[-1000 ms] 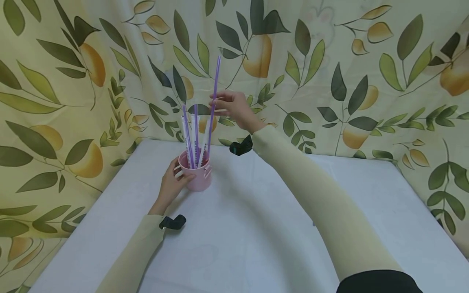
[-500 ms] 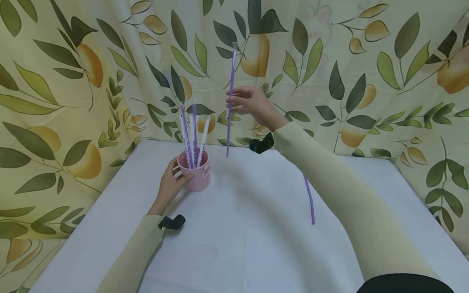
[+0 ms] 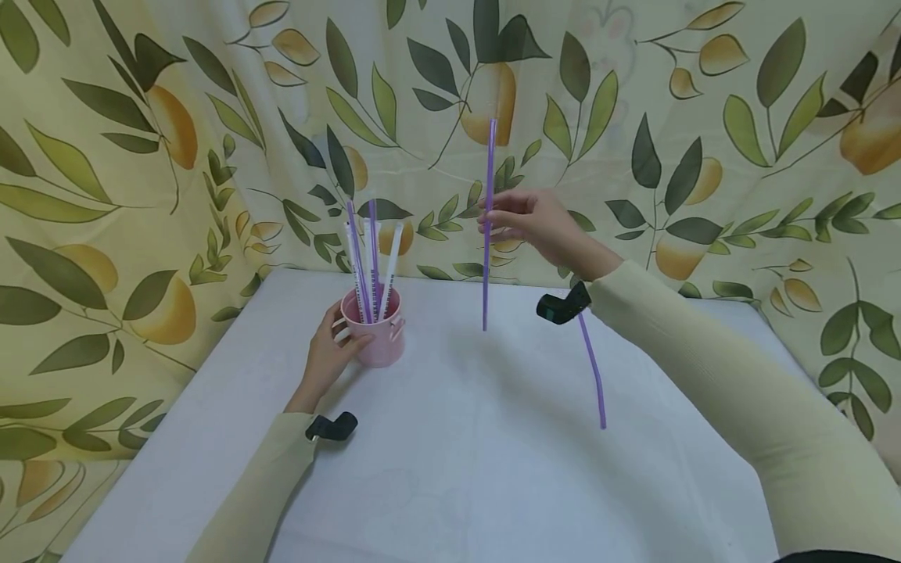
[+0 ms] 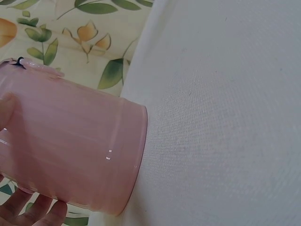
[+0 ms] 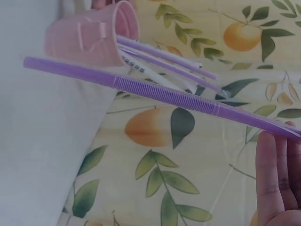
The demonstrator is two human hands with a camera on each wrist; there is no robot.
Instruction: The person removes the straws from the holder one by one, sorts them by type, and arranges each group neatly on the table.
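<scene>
My left hand [image 3: 331, 348] grips a pink cup [image 3: 382, 344] standing on the table; thumb and fingers lie around its side. In the left wrist view, the cup [image 4: 75, 141] fills the left half, with fingertips [image 4: 51, 214] along its edge. Purple straws [image 3: 357, 258] and white-wrapped straws [image 3: 389, 270] lean upright inside the cup. To the right of it, my right hand [image 3: 538, 227] pinches a purple straw [image 3: 486, 274], held nearly vertical above the table. The right wrist view shows a ribbed section on this straw [image 5: 164, 96].
Another purple straw [image 3: 594, 371] lies on the white-covered table [image 3: 436, 469], its upper end reaching behind the right wrist's black camera [image 3: 563, 303]. A curtain [image 3: 704, 156] printed with leaves and fruit hangs along the back and left edges.
My right hand has drawn the purple straw out of the cup and carried it right, then lower. The straw on the table has come into view. My left hand stays on the cup.
</scene>
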